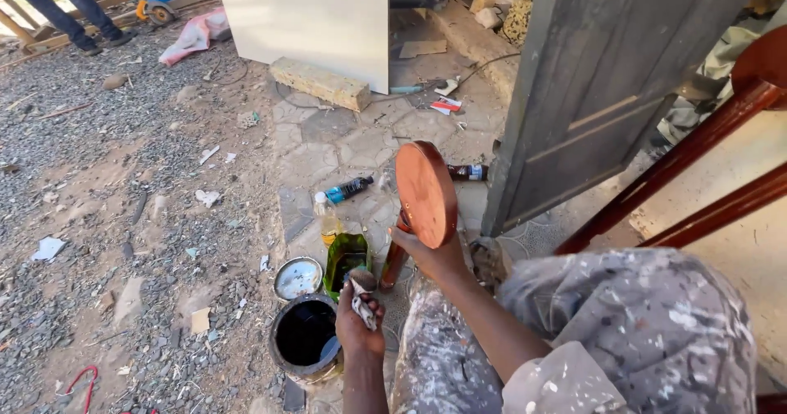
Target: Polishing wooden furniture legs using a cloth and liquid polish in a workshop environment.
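My left hand (357, 322) is closed around a crumpled, stained rag (362, 306), held just above an open dark paint can (305, 338). My right hand (437, 257) grips the lower edge of a round reddish-brown wooden disc (425, 193), which is held upright on its edge. A brown wooden leg (392, 267) runs down from the disc beside my paint-spattered knee (438, 357). A green cut-open container (345, 259) holding dark liquid stands right behind the rag.
The can's lid (297, 279) lies on the ground, with a yellowish plastic bottle (326, 217), a blue bottle (348, 189) and a dark bottle (468, 171) behind. A grey door (590, 94) and varnished furniture legs (680, 158) stand at right. Another person's legs (57, 8) are at far left.
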